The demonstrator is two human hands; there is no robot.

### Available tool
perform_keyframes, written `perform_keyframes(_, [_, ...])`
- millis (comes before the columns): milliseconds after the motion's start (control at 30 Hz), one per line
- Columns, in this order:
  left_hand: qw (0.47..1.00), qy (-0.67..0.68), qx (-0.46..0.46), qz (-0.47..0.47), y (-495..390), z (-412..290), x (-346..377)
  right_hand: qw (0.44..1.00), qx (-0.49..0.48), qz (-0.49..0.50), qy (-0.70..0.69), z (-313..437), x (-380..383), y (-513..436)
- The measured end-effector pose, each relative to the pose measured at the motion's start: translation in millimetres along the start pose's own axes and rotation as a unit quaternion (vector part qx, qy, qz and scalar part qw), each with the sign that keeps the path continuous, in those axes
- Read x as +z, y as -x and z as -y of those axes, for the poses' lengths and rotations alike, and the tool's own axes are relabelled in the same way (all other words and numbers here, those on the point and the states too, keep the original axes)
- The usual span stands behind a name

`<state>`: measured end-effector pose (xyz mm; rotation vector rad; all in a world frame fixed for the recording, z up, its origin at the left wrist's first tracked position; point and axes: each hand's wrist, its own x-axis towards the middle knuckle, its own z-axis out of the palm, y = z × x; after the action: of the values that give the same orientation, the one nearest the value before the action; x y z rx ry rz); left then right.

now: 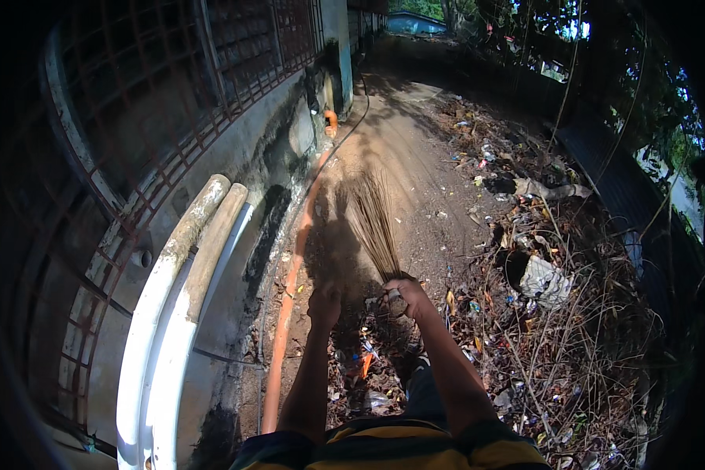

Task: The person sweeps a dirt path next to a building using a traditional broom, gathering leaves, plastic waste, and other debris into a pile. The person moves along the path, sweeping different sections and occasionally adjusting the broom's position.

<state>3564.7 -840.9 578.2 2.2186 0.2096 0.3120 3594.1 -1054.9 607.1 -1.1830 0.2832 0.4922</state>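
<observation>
My right hand point(404, 294) grips the bound butt end of a stick broom point(373, 223), whose thin bristles fan out forward, away from me, above the bare dirt path. To the left of it, my left hand point(325, 301) is held low in shadow with its fingers curled; whether it holds anything cannot be told. The broom does not reach that hand. Dry leaves and scraps of litter point(367, 358) lie on the ground below and between my forearms. Where the bristle tips end is hard to make out against the shadow.
An orange pipe point(289, 282) and a dark hose point(358, 120) run along the wall at left. White-painted poles point(173, 329) lean there beside a rusty window grille point(170, 170). At right, a heap of dry twigs and litter point(570, 352) holds a pale crumpled piece point(545, 282) and a log point(549, 189).
</observation>
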Motion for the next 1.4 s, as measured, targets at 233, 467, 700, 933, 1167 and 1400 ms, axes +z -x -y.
perform_keyframes(233, [0.993,0.026,0.020,-0.113,-85.8,-24.1,53.5,0.989,-0.003,0.135,-0.056,59.7,-57.6,-109.4])
perform_keyframes(467, [0.981,-0.006,-0.078,-0.175,-188.0,-48.3,108.5,0.987,0.038,0.152,-0.028,144.8,-88.6,-206.1])
perform_keyframes(700, [0.971,0.031,-0.056,-0.229,-264.7,-58.3,139.0,0.985,0.023,0.173,-0.010,210.0,-96.9,-273.0])
perform_keyframes(933, [0.963,0.029,-0.160,-0.216,-329.9,-51.6,156.2,0.977,-0.015,0.214,0.002,238.5,-107.5,-345.3])
perform_keyframes(1167, [0.952,-0.082,-0.167,-0.243,-387.8,-13.0,152.0,0.974,0.077,0.166,0.134,286.2,-54.9,-399.4])
perform_keyframes(1400, [0.929,-0.094,-0.242,-0.264,-431.9,2.2,149.6,0.923,0.057,0.266,0.273,299.1,-28.9,-482.2])
